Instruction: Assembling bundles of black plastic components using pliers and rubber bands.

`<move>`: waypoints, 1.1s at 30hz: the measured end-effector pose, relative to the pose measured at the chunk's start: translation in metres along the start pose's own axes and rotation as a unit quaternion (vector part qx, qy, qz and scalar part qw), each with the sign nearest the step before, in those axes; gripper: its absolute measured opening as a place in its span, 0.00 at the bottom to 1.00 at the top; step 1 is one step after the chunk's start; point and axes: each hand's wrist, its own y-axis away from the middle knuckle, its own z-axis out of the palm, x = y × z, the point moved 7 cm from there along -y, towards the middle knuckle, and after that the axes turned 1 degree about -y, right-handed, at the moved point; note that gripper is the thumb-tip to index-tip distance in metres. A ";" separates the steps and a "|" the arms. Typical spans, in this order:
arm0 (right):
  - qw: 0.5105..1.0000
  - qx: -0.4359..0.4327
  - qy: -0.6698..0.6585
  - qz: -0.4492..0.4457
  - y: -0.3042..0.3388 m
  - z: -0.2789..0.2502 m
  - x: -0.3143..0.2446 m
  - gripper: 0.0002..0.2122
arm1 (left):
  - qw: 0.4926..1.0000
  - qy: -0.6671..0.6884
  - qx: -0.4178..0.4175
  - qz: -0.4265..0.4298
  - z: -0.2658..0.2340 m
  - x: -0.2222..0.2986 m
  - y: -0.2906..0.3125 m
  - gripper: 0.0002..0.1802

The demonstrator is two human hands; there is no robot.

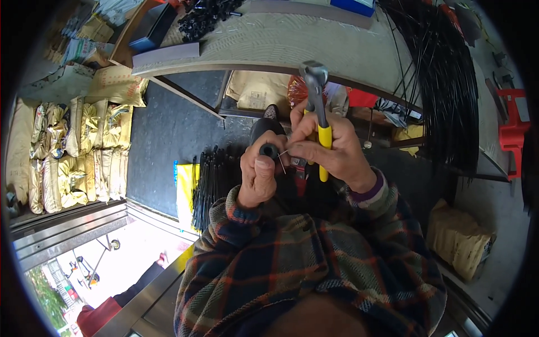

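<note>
Left hand (256, 173): curled round the black tube (263, 149), thumb pressed to its side just below the open mouth.
Right hand (338, 149): thumb and forefinger pinching the thin wire (283, 161), with the pliers (325, 137) held in the same hand.
Tube: in the left hand, in front of the body, open end turned up toward the head.
Wire: bent, just beside the tube's right edge; I cannot tell whether the two touch.
Pliers: yellow-handled, head pointing away from the body and clear of the wire.
Steadiness: the left hand would do best to hold the tube still, so that only the wire moves.
Pinch: gripping near the bend should steer the wire better than gripping far along it.
Care: the lower end lies near the left thumb, so angle it off the skin; a snug hold should stop the pliers swinging into the tube.
Surface (269, 35): beyond both hands, with black rods (449, 106) hanging over its right part.
</note>
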 end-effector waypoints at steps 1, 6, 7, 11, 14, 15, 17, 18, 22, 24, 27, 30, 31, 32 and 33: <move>1.000 -0.021 0.021 0.006 0.003 0.001 -0.002 0.06 | 1.000 0.016 -0.010 0.001 0.000 -0.002 0.003 0.33; 0.927 -0.023 0.372 -0.048 0.012 -0.024 -0.043 0.08 | 0.997 0.058 0.001 0.044 0.001 -0.006 0.001 0.32; 0.840 -0.046 0.528 -0.116 0.014 -0.022 -0.056 0.08 | 0.999 0.034 0.012 0.031 0.003 -0.004 0.001 0.32; 0.633 -0.063 0.737 -0.228 0.018 -0.013 -0.074 0.10 | 0.999 -0.032 0.029 0.008 0.015 0.004 -0.001 0.32; 0.547 -0.074 0.795 -0.253 0.020 -0.007 -0.073 0.13 | 0.998 -0.042 0.054 0.004 0.017 0.003 0.000 0.32; 0.510 -0.076 0.809 -0.283 0.022 -0.005 -0.074 0.13 | 0.997 -0.034 0.074 0.010 0.016 0.004 0.000 0.32; 0.472 -0.076 0.819 -0.316 0.026 -0.002 -0.074 0.13 | 0.997 -0.036 0.067 0.016 0.014 0.004 0.000 0.32; 0.462 -0.077 0.827 -0.312 0.027 -0.001 -0.074 0.13 | 0.997 -0.037 0.058 0.021 0.014 0.004 0.000 0.32; 0.414 -0.091 0.839 -0.340 0.030 0.008 -0.065 0.13 | 0.994 -0.077 0.080 -0.010 0.010 0.004 0.004 0.32; 0.418 -0.092 0.838 -0.338 0.031 0.010 -0.064 0.12 | 0.990 -0.088 0.110 0.007 0.008 0.003 0.007 0.32; 0.486 -0.108 0.811 -0.305 0.034 0.009 -0.062 0.10 | 0.984 -0.115 0.129 0.032 0.008 0.004 0.008 0.32; 0.596 -0.142 0.745 -0.264 0.034 0.010 -0.056 0.07 | 0.973 -0.156 0.155 0.076 0.006 0.010 0.012 0.31; 0.630 -0.156 0.721 -0.243 0.036 0.009 -0.058 0.07 | 0.974 -0.152 0.150 0.073 0.006 0.010 0.013 0.31; 0.630 -0.156 0.723 -0.236 0.035 0.007 -0.062 0.07 | 0.977 -0.158 0.120 0.073 0.007 0.010 0.014 0.31; 0.646 -0.191 0.706 -0.218 0.034 0.006 -0.065 0.07 | 0.980 -0.163 0.090 0.073 0.009 0.011 0.014 0.31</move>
